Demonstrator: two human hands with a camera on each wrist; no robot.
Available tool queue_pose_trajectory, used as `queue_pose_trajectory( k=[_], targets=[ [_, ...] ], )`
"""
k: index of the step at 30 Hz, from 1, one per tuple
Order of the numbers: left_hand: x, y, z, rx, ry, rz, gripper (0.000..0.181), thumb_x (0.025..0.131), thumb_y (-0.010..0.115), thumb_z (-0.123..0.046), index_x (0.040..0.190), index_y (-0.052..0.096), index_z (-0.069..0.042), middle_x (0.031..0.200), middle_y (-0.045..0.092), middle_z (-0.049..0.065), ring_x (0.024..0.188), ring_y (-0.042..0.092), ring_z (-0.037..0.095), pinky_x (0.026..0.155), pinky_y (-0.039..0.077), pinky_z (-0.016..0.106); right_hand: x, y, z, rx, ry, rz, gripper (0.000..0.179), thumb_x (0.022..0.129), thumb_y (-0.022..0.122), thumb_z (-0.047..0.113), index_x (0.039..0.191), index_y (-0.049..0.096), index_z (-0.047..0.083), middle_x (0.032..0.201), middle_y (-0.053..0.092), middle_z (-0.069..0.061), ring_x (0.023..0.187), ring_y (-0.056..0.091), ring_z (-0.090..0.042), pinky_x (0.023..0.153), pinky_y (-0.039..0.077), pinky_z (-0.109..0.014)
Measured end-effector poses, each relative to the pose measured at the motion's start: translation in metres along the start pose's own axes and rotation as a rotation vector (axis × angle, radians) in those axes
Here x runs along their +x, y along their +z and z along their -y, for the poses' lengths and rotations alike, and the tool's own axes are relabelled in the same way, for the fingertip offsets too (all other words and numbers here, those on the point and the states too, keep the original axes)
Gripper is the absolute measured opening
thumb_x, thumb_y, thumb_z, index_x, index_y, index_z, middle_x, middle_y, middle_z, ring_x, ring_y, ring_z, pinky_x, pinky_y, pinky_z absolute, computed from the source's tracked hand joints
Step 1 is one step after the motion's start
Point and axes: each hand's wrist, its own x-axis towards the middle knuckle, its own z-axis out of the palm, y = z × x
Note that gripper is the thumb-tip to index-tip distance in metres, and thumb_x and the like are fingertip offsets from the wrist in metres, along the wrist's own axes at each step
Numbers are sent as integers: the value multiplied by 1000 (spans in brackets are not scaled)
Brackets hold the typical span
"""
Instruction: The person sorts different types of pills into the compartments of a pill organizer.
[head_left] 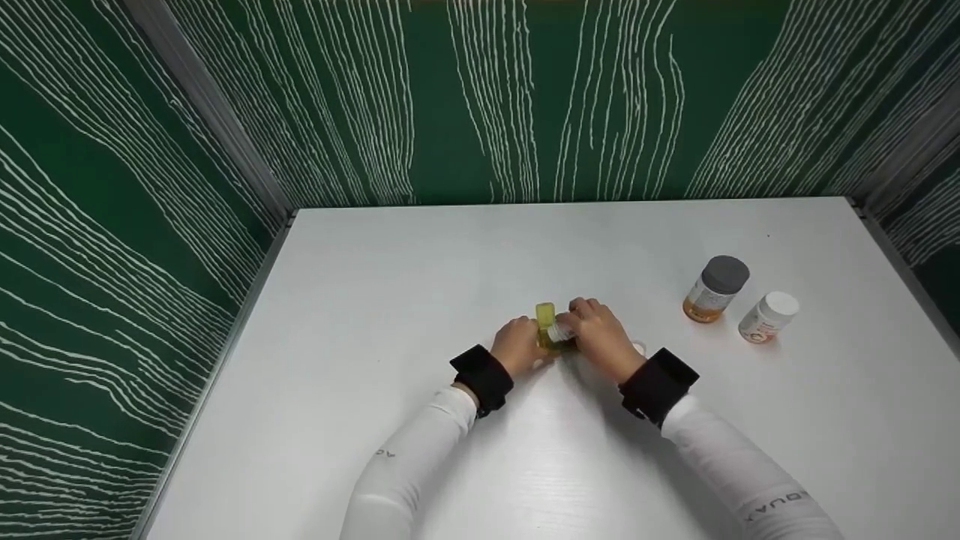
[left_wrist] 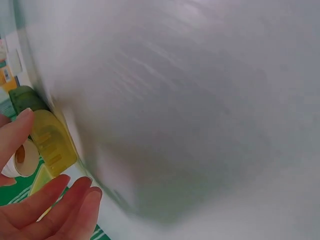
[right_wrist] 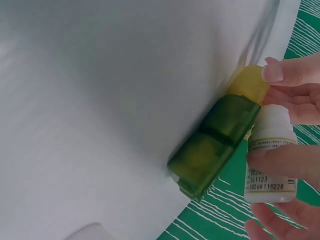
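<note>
A yellow-and-green pill organizer [head_left: 551, 343] lies between the hands, one yellow lid [head_left: 545, 313] raised in the head view. My left hand [head_left: 517, 346] holds its yellow end, which a fingertip touches in the right wrist view. My right hand [head_left: 602, 337] grips a white pill bottle [right_wrist: 271, 172] with printed dates on its label. The bottle has no cap on and tilts with its mouth toward the organizer. Something brown shows inside the bottle's mouth [left_wrist: 22, 159] in the left wrist view. Fingers hide part of both things.
On the right of the white table [head_left: 360, 300] stand a grey-capped bottle [head_left: 716, 289] with an orange lower part and a white bottle [head_left: 769, 317]. A small white round piece [head_left: 640, 348] lies beside the right hand, partly hidden. Green patterned walls bound the table's back and sides.
</note>
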Motion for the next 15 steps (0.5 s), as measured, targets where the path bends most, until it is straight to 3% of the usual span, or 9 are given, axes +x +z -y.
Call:
queue_pose_trajectory(
  k=[6,15],
  targets=[
    [-1,0,-1,8,-6,5,30,69,75,-24,84,62,-2,78,58,6,72,56,19,62,44,29,1,0,0,-15,-72,-35,29,63,60,-19,85,65,-1,88,53,-17,78,50,-30,66,45,-41],
    [-2,1,-1,-3,-4,-11,28,69,75,-23,82,62,-2,75,57,6,69,54,18,60,43,29,-1,-1,1,-9,-54,3,28,64,65,-13,88,65,1,91,53,-17,81,50,-30,68,45,-41]
  ],
)
